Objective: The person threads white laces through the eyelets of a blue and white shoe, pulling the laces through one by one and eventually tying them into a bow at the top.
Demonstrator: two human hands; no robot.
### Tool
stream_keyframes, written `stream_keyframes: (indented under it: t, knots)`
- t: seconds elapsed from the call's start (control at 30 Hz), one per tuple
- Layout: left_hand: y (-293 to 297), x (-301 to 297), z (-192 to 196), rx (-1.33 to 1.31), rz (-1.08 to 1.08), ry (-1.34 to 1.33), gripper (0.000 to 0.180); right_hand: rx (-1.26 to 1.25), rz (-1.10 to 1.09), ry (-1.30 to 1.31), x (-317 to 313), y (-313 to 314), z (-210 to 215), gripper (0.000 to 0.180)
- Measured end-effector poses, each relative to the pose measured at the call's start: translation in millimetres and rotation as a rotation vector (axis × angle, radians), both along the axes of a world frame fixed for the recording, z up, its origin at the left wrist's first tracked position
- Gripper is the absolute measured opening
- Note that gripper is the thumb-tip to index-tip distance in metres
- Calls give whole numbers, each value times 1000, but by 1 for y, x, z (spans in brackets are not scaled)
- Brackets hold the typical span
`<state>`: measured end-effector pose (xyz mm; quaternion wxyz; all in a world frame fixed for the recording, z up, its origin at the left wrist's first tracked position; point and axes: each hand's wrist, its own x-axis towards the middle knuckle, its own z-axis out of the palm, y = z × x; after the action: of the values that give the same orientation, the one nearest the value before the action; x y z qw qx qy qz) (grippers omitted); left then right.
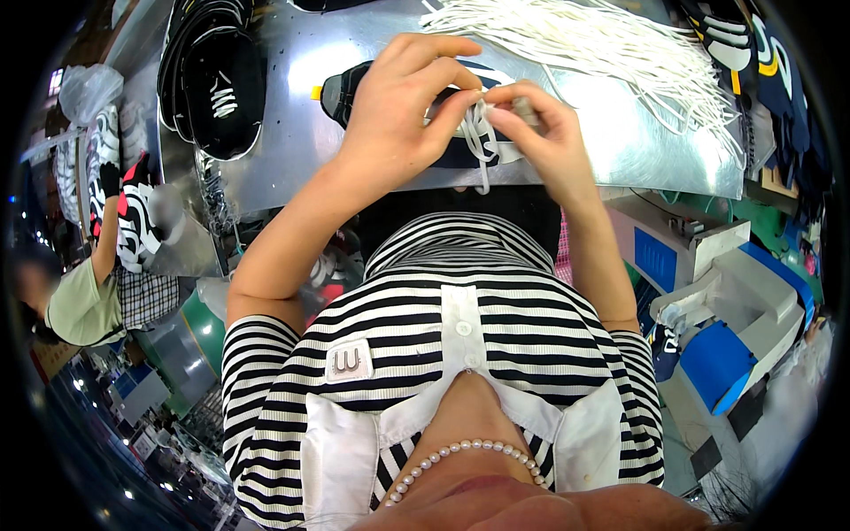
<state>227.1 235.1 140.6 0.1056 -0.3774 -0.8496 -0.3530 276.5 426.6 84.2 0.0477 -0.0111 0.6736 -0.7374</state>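
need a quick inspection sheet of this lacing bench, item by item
surface: shiny metal table, glare patches
job's things: dark sneaker under the hands; white shoelace threaded at its front
clutter: bundle of white laces at back right; stack of dark sneakers at back left
grippers: left hand and right hand both pinch the shoelace
cables: nothing seen
surroundings: blue and white machine at right; another person at left

bright overhead light throws white glare across the shiny metal counter [292, 133], washing out its surface. the fisheye view bends straight edges and darkens to black at the rim. the lower left corner is dim and blurred.
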Motion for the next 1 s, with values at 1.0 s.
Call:
stream_keyframes:
  t: [1.0]
  knots:
    - [-15, 16, -62, 313, 436, -888, 26, 492, -12, 112, -1, -9, -8, 28]
